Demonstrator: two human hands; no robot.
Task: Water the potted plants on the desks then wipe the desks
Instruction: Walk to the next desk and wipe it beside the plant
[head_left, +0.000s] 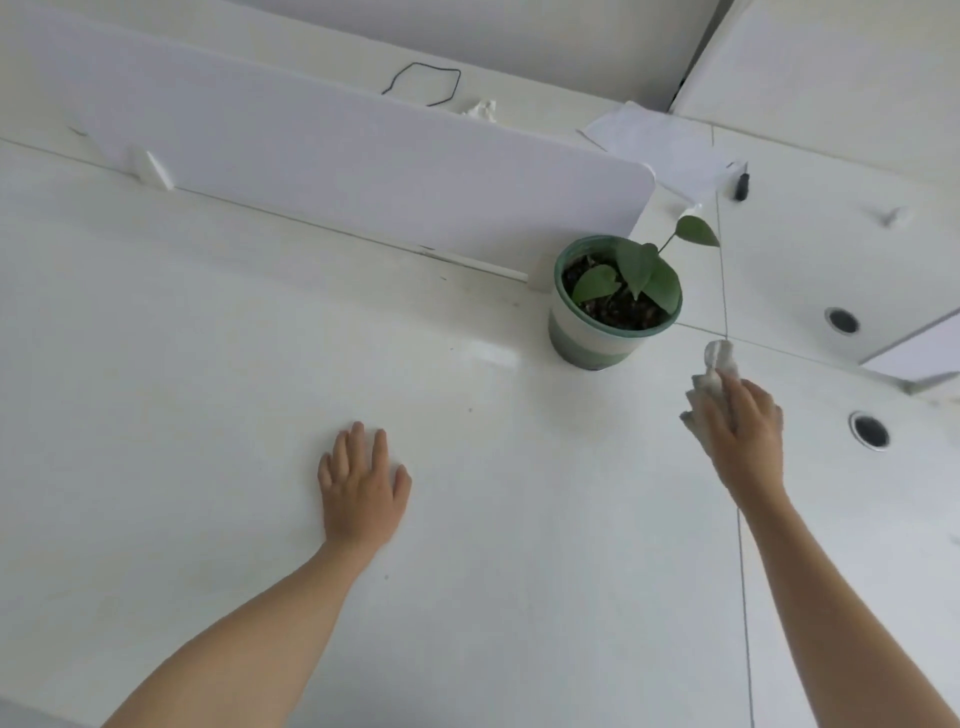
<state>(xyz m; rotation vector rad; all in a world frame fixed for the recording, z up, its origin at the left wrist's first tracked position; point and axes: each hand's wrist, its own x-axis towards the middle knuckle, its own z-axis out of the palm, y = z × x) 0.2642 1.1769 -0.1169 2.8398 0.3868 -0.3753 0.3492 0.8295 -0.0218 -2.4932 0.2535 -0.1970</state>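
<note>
On the white desk (182, 415), toward its middle, the left hand (361, 491) lies flat with its fingers spread. It holds nothing. The palm presses down on the bare top, well away from everything else.

Behind the hand, along the back edge of the desk, a white divider board (363, 161) stands upright. It runs from the far left to a rounded end near the plant.

Just past that rounded end sits the potted plant (615, 301). Its pot is green and white, with dark soil and a few green leaves. One leaf sticks out on a long stem to the right. The pot stands upright near the back right corner of the desk, close to the thin seam where the next desk begins.

To the right of the pot, a little nearer the person, the right hand (745, 431) presses a white cloth (714, 371) onto the desk. The fingers are closed over the cloth, and a crumpled end pokes out beyond the fingertips, toward the seam. The cloth is near the pot but not touching it.

Further right, on the next desk, are two round cable holes (870, 430). A small dark pen (742, 185) and some white paper (660, 145) lie far back.
</note>
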